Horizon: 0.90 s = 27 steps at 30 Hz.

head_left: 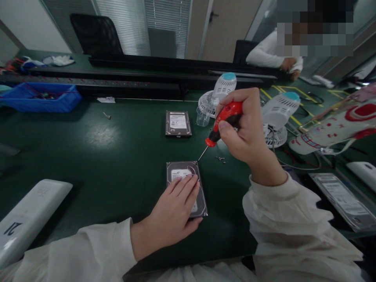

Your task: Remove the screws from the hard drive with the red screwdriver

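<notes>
A hard drive (197,168) lies flat on the green mat in front of me. My left hand (173,213) rests on top of it, fingers stretched out flat and pressing it down. My right hand (245,129) is closed round a red-and-black screwdriver (223,121), whose thin tip points down at the drive's far right corner. A few small loose screws (221,159) lie on the mat just right of that corner.
A second hard drive (178,123) lies farther back. Two small white fans (219,92) (279,115) and a clear cup (202,116) stand behind my right hand. A blue bin (41,98) is far left, a white device (29,213) near left. Another person's hand (289,64) rests at the back right.
</notes>
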### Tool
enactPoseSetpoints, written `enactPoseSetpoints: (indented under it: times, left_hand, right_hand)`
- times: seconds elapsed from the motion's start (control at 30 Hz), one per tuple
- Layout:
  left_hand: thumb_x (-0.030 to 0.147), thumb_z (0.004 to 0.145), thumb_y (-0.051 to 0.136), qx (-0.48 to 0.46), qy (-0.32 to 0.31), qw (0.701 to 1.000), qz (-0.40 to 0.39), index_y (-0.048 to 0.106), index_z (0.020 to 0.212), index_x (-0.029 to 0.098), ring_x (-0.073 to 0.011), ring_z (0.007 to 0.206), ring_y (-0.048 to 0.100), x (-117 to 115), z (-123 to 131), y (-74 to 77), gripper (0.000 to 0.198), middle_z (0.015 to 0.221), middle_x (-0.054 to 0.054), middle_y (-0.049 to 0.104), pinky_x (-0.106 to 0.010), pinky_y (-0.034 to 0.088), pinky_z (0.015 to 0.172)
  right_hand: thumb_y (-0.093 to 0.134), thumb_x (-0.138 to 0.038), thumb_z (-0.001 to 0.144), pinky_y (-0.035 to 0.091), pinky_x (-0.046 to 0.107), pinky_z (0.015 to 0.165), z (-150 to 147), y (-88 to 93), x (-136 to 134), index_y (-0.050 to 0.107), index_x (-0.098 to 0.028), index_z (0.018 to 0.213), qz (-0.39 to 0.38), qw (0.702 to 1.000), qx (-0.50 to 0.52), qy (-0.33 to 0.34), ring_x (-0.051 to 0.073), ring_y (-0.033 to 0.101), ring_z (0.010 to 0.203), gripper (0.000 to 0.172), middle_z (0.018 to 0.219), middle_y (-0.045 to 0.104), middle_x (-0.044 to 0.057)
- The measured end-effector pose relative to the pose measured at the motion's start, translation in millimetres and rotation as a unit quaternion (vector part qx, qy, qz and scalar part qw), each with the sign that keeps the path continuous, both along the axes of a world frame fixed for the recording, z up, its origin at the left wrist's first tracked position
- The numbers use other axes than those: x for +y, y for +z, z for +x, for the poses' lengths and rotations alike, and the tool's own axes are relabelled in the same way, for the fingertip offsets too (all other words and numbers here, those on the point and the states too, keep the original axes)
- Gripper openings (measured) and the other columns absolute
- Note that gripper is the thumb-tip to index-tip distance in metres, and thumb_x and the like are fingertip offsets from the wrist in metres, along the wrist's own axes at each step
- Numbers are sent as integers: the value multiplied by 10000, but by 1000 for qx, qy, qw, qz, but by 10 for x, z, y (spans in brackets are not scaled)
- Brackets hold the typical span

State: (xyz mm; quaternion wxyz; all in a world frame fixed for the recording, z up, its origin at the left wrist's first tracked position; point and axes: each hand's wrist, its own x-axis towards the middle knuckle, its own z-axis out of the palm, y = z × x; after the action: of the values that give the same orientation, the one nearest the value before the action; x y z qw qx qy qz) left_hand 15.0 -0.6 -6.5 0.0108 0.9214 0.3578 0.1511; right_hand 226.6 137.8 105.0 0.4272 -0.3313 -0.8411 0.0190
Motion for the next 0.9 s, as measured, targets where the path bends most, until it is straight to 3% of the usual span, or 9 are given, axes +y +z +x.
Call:
enactPoseSetpoints:
  times: [0.23,0.53,0.77,0.9]
  left_hand:
    - [571,1016,474,2,-1,1000,5,453,1533,23,-349,1520,408,2,6,7,754,1641,-216,435,-477,276,1254]
    - [571,1018,464,6,-3,1000,15,453,1531,19,-342,1518,409,7,4,9,754,1641,-218,435,-472,280,1249]
    - [582,1004,497,-1,-5,1000,5,464,1523,17,-356,1504,423,9,6,19,767,1631,-226,445,-483,292,1242]
    - [627,990,512,-7,-5,1000,-5,470,1513,7,-371,1489,432,-1,5,21,812,1621,-242,449,-501,335,1222]
  right_hand:
    - [496,-295,922,564,451,842,-31,28,-24,457,-301,1221,9,1000,5,25,217,615,891,302,1177,572,46]
    - [494,-314,908,577,482,909,-43,8,-39,454,-290,1251,6,1000,-23,-19,244,630,989,347,1214,580,60]
    - [492,-340,936,576,468,879,-36,5,-22,467,-295,1243,11,1000,-4,15,234,628,949,311,1182,570,53]
    - [482,-350,938,586,456,858,-31,-4,-7,447,-303,1252,-3,1000,-10,1,227,633,927,320,1192,575,57]
